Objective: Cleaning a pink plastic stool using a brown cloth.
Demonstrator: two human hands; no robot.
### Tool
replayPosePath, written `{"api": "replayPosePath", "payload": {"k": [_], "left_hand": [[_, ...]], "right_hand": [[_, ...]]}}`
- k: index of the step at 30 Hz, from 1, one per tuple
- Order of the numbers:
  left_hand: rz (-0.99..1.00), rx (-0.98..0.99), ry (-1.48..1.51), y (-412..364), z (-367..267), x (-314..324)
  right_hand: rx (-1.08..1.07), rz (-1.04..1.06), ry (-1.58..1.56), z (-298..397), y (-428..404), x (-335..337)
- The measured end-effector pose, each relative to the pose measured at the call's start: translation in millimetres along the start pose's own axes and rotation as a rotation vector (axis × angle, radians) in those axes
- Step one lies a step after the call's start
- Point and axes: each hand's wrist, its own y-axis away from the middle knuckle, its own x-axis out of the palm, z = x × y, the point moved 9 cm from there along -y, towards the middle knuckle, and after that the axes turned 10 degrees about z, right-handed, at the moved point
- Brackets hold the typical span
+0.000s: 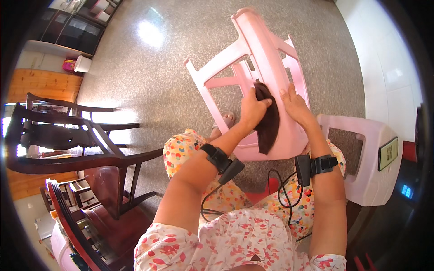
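Note:
A pink plastic stool (268,67) lies tipped on its side at my knees, its legs pointing away from me. My left hand (255,106) grips a dark brown cloth (268,132) against the stool, beside one leg; the cloth hangs down over the stool's side. On the same leg, to the right of the cloth, my right hand (294,103) rests with its fingers apart, touching the pink plastic. Black straps with small devices and cables are on both forearms.
A second pink stool (368,135) stands at the right, with a phone (388,154) on it. Dark wooden chairs (108,155) are at the left. A white bucket (82,64) stands near the far cabinets. A white tiled wall (386,67) runs along the right.

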Motion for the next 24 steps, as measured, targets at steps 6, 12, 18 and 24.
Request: {"api": "replayPosePath", "payload": {"k": [6, 12, 18, 24], "left_hand": [[-0.175, 0.033, 0.085, -30, -17, -39], [-0.314, 0.002, 0.118, -58, -11, -71], [-0.305, 0.018, 0.045, -63, -7, -67], [0.029, -0.008, 0.008, -28, 25, -15]], "right_hand": [[-0.049, -0.007, 0.029, 6, -2, 10], [0.025, 0.082, 0.004, 23, 1, 14], [0.003, 0.030, 0.037, 20, -4, 18], [0.008, 0.015, 0.026, 18, -3, 10]]}}
